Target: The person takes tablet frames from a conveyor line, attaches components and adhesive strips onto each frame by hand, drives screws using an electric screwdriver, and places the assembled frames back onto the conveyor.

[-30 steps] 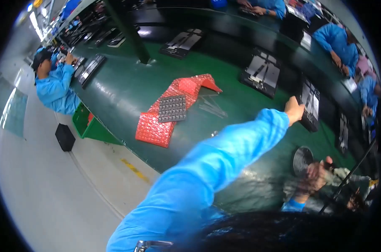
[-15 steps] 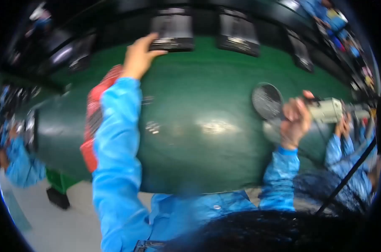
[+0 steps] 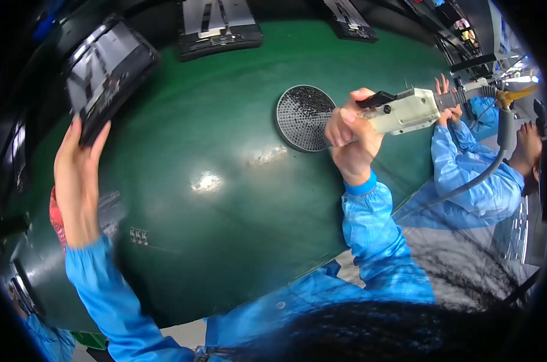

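Note:
My left hand (image 3: 80,169) reaches to the left and grips the near edge of a flat black-and-silver device casing (image 3: 101,69), thumb and fingers pinching its corner. The casing lies at a slant in the view. In my right hand (image 3: 355,136) is a pale electric screwdriver (image 3: 409,111) with a black lever, held nearly level; its cable end points right. The bit end is hidden behind my fingers. Just left of that hand sits a round black perforated tray (image 3: 303,123) with small dark pieces, probably screws, gathered at its upper side.
More device casings (image 3: 219,27) (image 3: 349,21) stand along the far edge of the green table (image 3: 225,133). Small metal parts (image 3: 138,236) lie at front left. A red object (image 3: 57,217) shows behind my left wrist. A co-worker (image 3: 478,175) sits at right, near a grey hose (image 3: 478,184).
The view has swung to the right, so the table's things sit further left. My left hand stays on the casing, which now looks more slanted. The screwdriver remains in my right hand.

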The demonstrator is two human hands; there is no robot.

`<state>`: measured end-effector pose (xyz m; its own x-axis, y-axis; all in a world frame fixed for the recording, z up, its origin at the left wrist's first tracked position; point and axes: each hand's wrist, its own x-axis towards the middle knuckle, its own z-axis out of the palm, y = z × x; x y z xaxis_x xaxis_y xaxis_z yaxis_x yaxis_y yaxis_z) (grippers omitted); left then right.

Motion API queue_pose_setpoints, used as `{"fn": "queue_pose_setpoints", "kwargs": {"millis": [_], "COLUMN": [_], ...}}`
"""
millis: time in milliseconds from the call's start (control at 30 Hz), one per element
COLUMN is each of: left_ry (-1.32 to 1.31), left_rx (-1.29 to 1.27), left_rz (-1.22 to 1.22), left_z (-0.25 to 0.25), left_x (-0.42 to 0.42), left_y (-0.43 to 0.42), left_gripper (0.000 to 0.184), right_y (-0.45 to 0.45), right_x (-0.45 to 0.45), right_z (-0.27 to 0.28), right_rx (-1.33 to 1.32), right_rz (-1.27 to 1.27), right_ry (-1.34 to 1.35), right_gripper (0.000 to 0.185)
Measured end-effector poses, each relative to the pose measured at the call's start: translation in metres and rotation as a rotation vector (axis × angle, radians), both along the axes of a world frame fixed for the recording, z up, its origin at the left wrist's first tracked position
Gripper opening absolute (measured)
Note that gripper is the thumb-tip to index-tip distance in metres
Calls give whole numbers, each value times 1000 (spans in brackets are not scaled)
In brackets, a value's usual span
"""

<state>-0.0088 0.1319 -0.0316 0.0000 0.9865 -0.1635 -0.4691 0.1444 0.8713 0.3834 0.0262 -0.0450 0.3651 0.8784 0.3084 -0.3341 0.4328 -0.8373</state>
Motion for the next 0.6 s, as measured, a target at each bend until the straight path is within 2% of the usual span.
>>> {"fn": "queue_pose_setpoints", "kwargs": {"millis": [133,200,267,300,367,400,467,600], "left_ry": [210,230,222,193,180,227,154,363], "left_rx": [-23,-44,-183,-279,-306,-265,-313,-123], "left_rz": [86,-7,64,6,2,-101,-105,-293], "left_z": [33,33,28,23,26,14,8,-9], "left_x": [27,34,45,48,65,62,71,64], "left_y": [-89,-121,-153,-158,-170,-179,-188,-193], "left_gripper": [37,45,55,59,65,65,66,66], "right_y": [-1,-1,0,-1,-1,-1,-3,-4], "right_x": [-3,-3,-3,-3,-2,-3,-1,-2], "right_z": [3,3,3,3,2,2,0,-3], "right_rx": [12,8,-2,-3,-9,-13,-15,1], "right_rz": [9,-13,-4,1,16,27,21,89], "right_ry": [-24,-48,-51,-52,-73,-82,-155,-152], "right_gripper": [29,29,27,27,25,25,22,24]}}
